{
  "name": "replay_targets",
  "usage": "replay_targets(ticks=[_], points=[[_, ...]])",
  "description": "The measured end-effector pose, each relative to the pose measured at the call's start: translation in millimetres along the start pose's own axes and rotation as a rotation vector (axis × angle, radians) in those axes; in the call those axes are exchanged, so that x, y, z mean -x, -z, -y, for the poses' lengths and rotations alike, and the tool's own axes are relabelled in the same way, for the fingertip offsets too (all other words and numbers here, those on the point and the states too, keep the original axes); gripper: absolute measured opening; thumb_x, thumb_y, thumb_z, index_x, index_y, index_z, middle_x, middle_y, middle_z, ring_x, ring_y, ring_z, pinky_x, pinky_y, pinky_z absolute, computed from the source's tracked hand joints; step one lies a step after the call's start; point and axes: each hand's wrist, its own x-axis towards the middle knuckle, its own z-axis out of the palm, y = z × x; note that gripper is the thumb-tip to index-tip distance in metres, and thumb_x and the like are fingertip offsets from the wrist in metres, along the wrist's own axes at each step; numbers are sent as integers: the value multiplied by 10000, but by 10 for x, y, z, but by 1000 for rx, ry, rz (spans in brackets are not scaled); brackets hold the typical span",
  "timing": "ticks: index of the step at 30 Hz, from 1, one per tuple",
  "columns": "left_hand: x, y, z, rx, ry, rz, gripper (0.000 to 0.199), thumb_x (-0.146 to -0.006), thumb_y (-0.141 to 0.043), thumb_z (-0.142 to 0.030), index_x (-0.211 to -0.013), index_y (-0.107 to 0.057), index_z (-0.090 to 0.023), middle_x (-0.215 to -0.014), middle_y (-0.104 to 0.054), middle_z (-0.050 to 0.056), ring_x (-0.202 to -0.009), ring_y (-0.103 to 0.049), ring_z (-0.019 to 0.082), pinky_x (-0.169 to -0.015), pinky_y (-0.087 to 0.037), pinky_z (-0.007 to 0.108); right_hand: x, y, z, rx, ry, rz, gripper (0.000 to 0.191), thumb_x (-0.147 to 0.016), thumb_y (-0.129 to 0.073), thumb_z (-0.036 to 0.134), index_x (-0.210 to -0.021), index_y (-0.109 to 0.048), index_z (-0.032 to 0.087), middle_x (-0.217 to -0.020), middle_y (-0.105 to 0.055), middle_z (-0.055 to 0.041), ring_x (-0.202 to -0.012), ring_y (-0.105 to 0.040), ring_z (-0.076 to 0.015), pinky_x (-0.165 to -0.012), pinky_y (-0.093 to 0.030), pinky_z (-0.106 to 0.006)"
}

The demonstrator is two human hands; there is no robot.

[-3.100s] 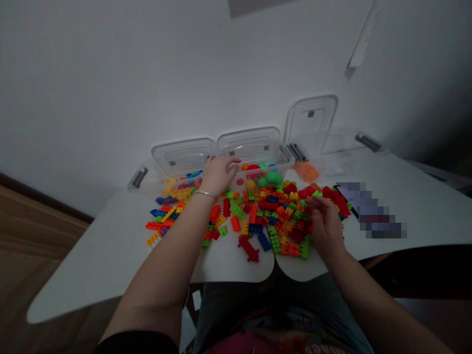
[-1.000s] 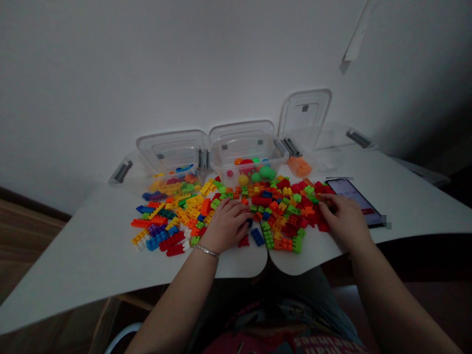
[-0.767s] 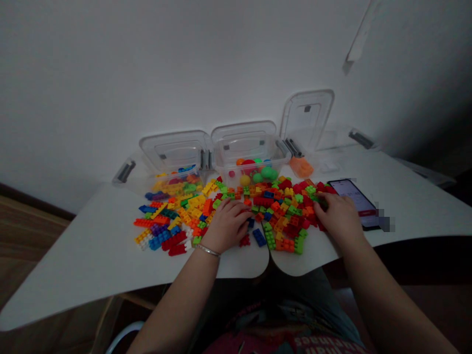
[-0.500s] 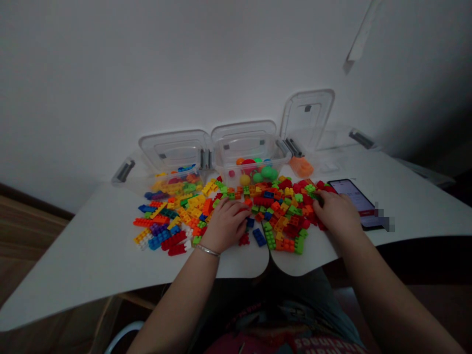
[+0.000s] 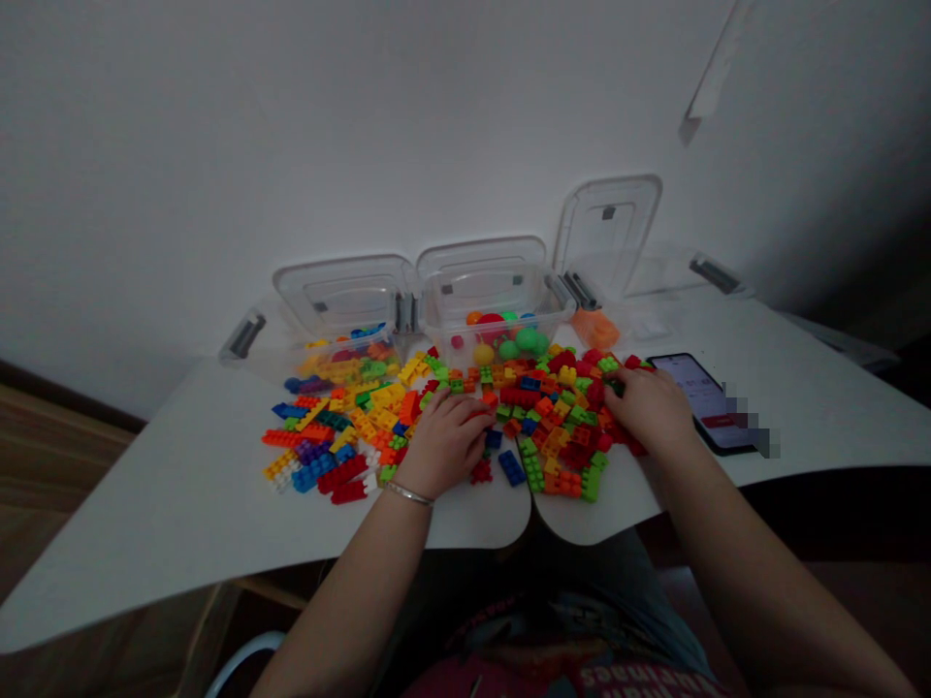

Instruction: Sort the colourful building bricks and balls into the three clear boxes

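The left hand (image 5: 447,446) and right hand (image 5: 653,412) reach into the toy blocks (image 5: 557,442) on the white table (image 5: 138,499), fingers bent, but I can't tell if they hold any, and picking one out seems to need a little pinch

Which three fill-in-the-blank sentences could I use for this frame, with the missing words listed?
The silver bracelet circles the person's ____ wrist. The phone lies toward the person's ____ side. The number of clear lids standing upright behind the bricks is ____.
Missing words: left; right; three.
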Motion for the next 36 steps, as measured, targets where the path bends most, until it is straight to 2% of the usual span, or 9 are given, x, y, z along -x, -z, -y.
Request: replay_targets(ticks=[8,18,26,36], points=[[8,-11,0,-11,-19,-34,218,-876,-523,-170,-1010,-682,-236,-1105,-706,26,-1079,-605,228,-1078,-357,515,-23,-34,38,17,-29,-52,348,-908,-436,327,-1006,-714,141,-1043,-684,-155,-1022,-571,-279,-826,-431,-354],[2,3,-11,-61,-80,-72,192,-895,-509,-185,-967,-681,-231,-1046,-715,21,-1045,-611,216,-1081,-358,504,-15,57,109,10,-11,-3,349,-943,-416,300,-1014,-733,173,-985,-711,-135,-1027,-594,-283,-761,-448,-334],[-18,16,-52,-39,-108,-11,189,-880,-526,-219,-965,-694,-239,-1051,-706,31,-1016,-607,207,-1077,-369,484,-22,43,154,-6,-35,-41,385,-937,-391,307,-1022,-728,141,-961,-712,-177,-1013,-586,-303,-784,-453,-358],[-18,-4,-36,-29,-79,25,209,-868,-519,-186,-979,-690,-232,-1042,-703,38,-1017,-607,213,-1063,-372,493,-64,-15,135,17,2,-45,371,-901,-395,210,-1063,-726,171,-1017,-724,-140,-1012,-595,-303,-797,-429,-374]])
